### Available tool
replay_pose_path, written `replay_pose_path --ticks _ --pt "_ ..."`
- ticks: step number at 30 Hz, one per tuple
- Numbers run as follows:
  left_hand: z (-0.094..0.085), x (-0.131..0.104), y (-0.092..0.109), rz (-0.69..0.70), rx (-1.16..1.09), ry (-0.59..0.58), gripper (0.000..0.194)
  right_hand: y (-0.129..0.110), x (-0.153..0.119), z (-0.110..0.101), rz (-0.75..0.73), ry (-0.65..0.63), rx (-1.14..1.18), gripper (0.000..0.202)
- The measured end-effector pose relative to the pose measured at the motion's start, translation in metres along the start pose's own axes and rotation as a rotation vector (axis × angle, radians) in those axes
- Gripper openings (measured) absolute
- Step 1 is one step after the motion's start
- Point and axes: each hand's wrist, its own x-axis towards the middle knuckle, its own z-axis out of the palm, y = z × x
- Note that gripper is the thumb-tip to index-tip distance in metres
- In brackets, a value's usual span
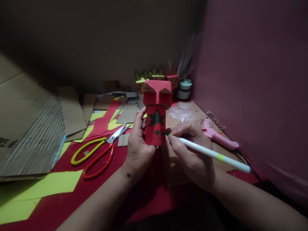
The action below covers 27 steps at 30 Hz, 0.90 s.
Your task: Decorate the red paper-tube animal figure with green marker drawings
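Note:
A red paper figure stands upright in the middle, with a boxy head on a tube body. A dark star and a small dark flower-like drawing mark its front. My left hand is wrapped round the tube from the left and below. Between the thumb and fingers of my right hand is a white marker with a yellow-green band. The marker's dark tip meets the tube beside the flower-like drawing.
Scissors with yellow and red handles lie open to the left. Cardboard and yellow paper are farther left. A pink glue gun rests at right. Behind are several small figures and a lidded jar.

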Motion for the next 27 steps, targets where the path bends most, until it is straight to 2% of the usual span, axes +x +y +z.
replay_pose_path --ticks 27 --pt "0.0013 -0.0002 0.0003 -0.032 -0.017 0.006 0.086 0.0021 -0.0022 -0.0023 0.018 -0.024 -0.004 0.013"
